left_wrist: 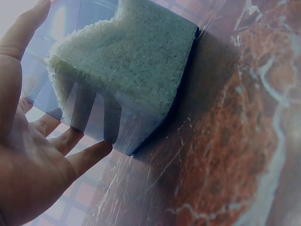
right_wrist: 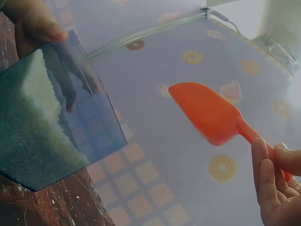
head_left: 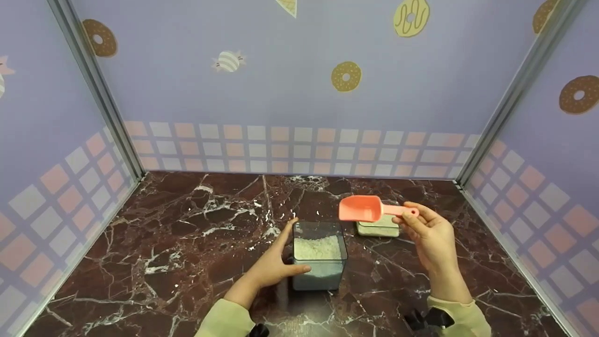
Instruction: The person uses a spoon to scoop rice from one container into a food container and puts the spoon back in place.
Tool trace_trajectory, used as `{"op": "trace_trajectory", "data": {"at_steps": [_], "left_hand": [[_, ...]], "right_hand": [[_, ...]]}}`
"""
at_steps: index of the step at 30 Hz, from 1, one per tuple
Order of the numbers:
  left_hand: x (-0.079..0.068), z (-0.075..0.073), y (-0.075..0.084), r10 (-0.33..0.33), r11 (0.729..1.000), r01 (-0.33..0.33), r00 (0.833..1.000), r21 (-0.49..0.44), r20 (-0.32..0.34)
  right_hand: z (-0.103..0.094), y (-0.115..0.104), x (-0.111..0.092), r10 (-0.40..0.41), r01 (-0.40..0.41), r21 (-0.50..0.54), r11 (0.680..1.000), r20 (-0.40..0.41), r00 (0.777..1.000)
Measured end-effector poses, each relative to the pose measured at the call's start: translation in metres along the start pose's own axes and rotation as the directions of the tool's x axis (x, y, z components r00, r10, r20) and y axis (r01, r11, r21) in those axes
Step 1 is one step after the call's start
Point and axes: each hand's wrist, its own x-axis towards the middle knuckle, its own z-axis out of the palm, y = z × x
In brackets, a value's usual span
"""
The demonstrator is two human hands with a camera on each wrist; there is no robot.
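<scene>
A clear, bluish plastic container (head_left: 319, 276) of white rice (head_left: 318, 248) stands on the dark marbled table. My left hand (head_left: 273, 267) holds it from the left, thumb at the near side and fingers spread along the far left side. In the left wrist view, those fingers (left_wrist: 91, 153) touch the container wall, and the rice is heaped unevenly. To the right, my right hand (head_left: 433, 234) pinches the handle end of an orange scoop (head_left: 360, 208), raised above the table. No rice shows in the scoop. The right wrist view shows the scoop's underside (right_wrist: 207, 113), apart from the container.
Partly hidden below the scoop, a pale flat object (head_left: 379, 229) lies on the table right of the container. Small white bits are scattered on the marbled tabletop (head_left: 187, 262). Patterned lilac panels (head_left: 281, 93) enclose the back and both sides, with metal posts at the corners.
</scene>
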Motion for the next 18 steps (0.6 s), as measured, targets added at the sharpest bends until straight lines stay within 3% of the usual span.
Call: {"op": "trace_trajectory", "data": {"at_steps": [6,9,11,13,14,18], "left_hand": [[0.001,-0.001,-0.001,0.022,0.999,-0.022,1.0,-0.028,0.001],[0.0,-0.002,-0.001,0.016,0.999,-0.016,1.0,-0.032,-0.002],[0.0,-0.001,-0.001,0.011,1.0,-0.011,1.0,-0.019,-0.005],[0.0,-0.001,-0.001,0.005,1.0,-0.005,1.0,-0.013,-0.007],[0.0,-0.001,-0.001,0.005,1.0,-0.005,1.0,-0.016,-0.008],[0.002,0.0,-0.002,0.013,1.0,-0.013,1.0,-0.015,-0.011]], "right_hand": [[0.019,-0.001,-0.012,-0.104,0.105,-0.191,0.976,0.017,0.994],[0.03,-0.001,-0.02,-0.149,0.156,-0.311,0.938,0.048,0.988],[0.037,-0.001,-0.026,-0.189,0.208,-0.399,0.893,0.089,0.978],[0.045,-0.001,-0.032,-0.241,0.284,-0.5,0.818,0.151,0.959],[0.05,0.0,-0.034,-0.27,0.33,-0.552,0.766,0.189,0.944],[0.073,-0.002,-0.041,-0.357,0.496,-0.719,0.487,0.354,0.864]]}}
